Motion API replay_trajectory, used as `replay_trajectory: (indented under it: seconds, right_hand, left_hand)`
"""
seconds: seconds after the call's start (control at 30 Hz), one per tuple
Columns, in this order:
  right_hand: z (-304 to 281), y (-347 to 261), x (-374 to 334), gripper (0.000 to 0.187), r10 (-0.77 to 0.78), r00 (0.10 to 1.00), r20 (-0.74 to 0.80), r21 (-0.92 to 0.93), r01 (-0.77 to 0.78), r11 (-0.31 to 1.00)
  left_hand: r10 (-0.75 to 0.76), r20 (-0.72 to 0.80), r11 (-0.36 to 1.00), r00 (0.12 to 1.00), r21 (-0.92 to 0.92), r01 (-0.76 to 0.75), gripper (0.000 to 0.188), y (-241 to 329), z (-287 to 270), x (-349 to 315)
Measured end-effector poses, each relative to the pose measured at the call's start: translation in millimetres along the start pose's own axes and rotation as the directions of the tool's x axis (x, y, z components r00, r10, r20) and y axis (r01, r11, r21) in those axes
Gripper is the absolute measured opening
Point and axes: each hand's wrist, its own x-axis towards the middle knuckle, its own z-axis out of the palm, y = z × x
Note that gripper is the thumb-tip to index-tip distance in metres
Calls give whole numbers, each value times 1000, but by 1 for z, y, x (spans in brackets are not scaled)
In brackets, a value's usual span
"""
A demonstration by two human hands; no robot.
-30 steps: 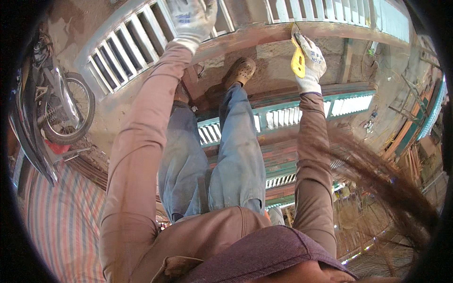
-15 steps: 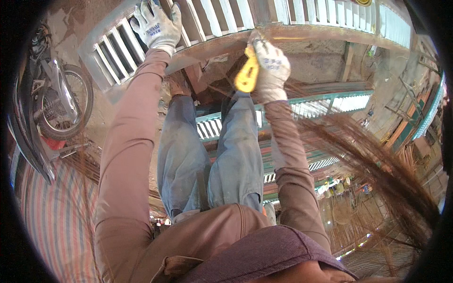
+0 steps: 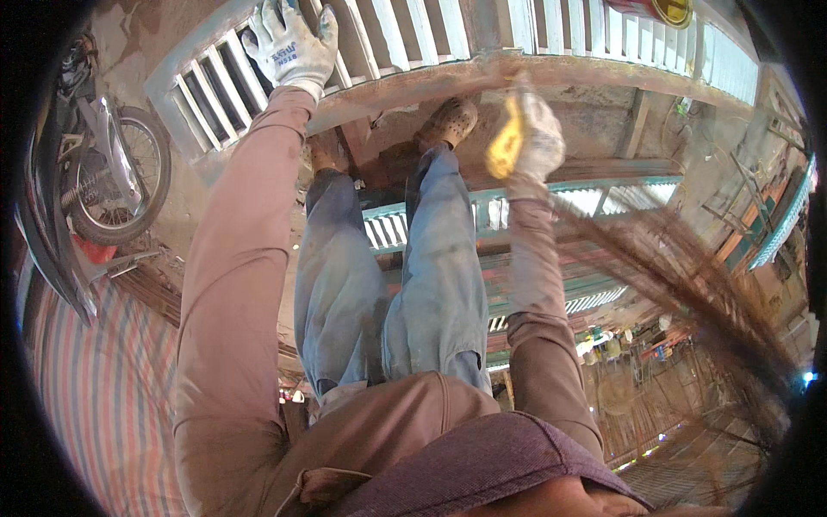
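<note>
While the gloved left hand (image 3: pixel 293 47) rests with its fingers spread on the white slatted panel (image 3: pixel 388 34) at eleven o'clock from the view's centre, the gloved right hand (image 3: pixel 541 142), between one and two o'clock, is wrapped around a yellow-handled tool (image 3: pixel 506 146) whose tip blurs near the brown wooden rail (image 3: pixel 603 76). A red can (image 3: pixel 676 12) sits farther out that way, and a motorcycle (image 3: pixel 121 164) stands between nine and ten o'clock.
</note>
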Motion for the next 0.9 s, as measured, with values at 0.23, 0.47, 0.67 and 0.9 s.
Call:
replay_trajectory:
  seconds: [0.23, 0.47, 0.67, 0.9]
  right_hand:
    - [-6, -18, 9, 34, -226, 937, -267, 222, 288, 932]
    - [-3, 17, 50, 38, -592, 752, -291, -32, 611, 791]
    - [16, 0, 38, 40, -513, 823, -242, -39, 520, 853]
    - [-13, 10, -1, 41, -563, 824, -54, 202, 561, 802]
  left_hand:
    - [2, 38, 999, 999, 46, -3, 67, 3, -12, 3]
    - [-66, 83, 998, 994, -6, 67, 71, 13, -24, 7]
    - [-31, 87, 999, 996, 44, 27, 68, 13, -21, 4]
    - [-19, 71, 992, 997, 126, 10, 66, -4, -8, -2]
